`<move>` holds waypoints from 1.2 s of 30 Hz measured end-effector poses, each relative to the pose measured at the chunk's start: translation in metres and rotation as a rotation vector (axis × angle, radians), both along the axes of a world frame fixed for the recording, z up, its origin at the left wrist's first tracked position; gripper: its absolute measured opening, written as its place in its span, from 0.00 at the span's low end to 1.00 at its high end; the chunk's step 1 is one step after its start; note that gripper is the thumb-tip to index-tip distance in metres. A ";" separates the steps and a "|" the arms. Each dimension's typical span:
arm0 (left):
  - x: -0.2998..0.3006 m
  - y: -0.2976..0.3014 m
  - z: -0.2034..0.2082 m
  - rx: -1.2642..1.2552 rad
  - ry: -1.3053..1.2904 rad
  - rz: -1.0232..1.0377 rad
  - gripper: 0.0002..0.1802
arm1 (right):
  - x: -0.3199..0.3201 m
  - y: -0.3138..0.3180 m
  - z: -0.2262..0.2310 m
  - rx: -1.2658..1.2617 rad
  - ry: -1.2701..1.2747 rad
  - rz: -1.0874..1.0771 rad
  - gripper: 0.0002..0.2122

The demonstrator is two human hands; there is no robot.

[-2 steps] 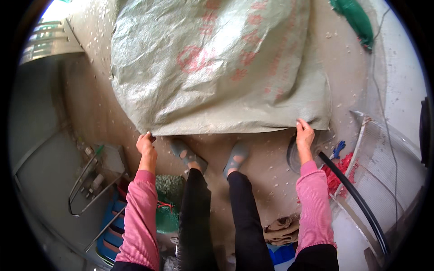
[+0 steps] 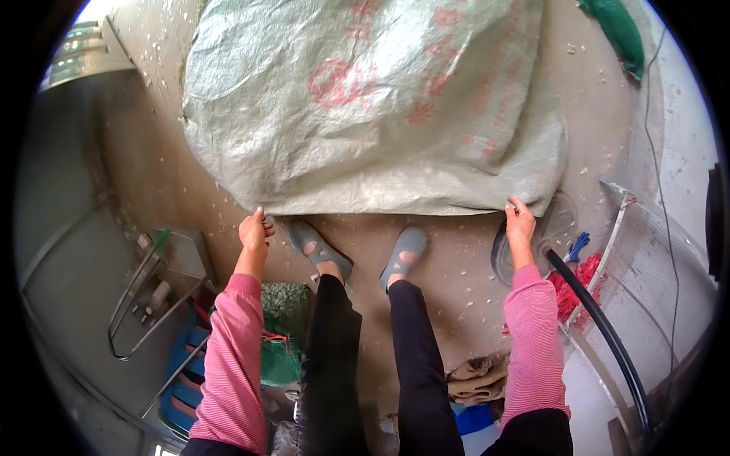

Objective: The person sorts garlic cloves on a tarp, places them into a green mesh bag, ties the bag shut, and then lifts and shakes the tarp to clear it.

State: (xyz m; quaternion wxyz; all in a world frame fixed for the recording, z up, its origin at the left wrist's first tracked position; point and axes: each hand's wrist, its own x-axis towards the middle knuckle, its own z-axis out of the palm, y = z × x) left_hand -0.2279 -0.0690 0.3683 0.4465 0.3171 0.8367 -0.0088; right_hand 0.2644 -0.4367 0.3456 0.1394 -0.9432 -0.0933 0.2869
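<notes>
A large pale green woven sack (image 2: 426, 159) with faded red print lies spread out in front of me, its near edge running across just beyond my feet. At the left end of that edge, my left hand (image 2: 255, 234) is closed, thumb and finger pinching the sack's corner. Farther right, my right hand (image 2: 520, 226) grips the same edge between thumb and fingers, a little in from the right corner. The middle of the edge hangs nearly straight between both hands. Whatever lies under the sack is hidden.
A clear round lid or basin (image 2: 502, 254) sits below my right hand, near a black hose (image 2: 597, 323), red netting (image 2: 582, 285) and a blue glove (image 2: 578, 245). A mesh-covered frame (image 2: 646, 266) stands right. Left are a metal cabinet (image 2: 68, 197), blue chair (image 2: 182, 368) and green bag (image 2: 281, 361).
The sack's near edge and both hands sit slightly farther right and higher in the picture. The whole view has also shifted a little. Both hands stay at the edge.
</notes>
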 end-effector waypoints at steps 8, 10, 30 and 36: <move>0.092 0.060 0.018 0.680 0.572 -1.341 0.37 | -0.019 -0.038 -0.021 -0.044 0.088 0.324 0.18; 0.108 0.079 0.014 0.647 0.637 -1.515 0.44 | -0.032 -0.013 -0.029 0.046 -0.043 0.504 0.19; -0.105 0.039 0.151 -0.497 0.483 -1.496 0.28 | 0.086 -0.032 0.075 -0.146 0.192 0.478 0.14; 0.046 -0.010 0.303 -0.476 0.385 -1.064 0.22 | 0.208 0.077 0.039 0.054 0.076 0.262 0.14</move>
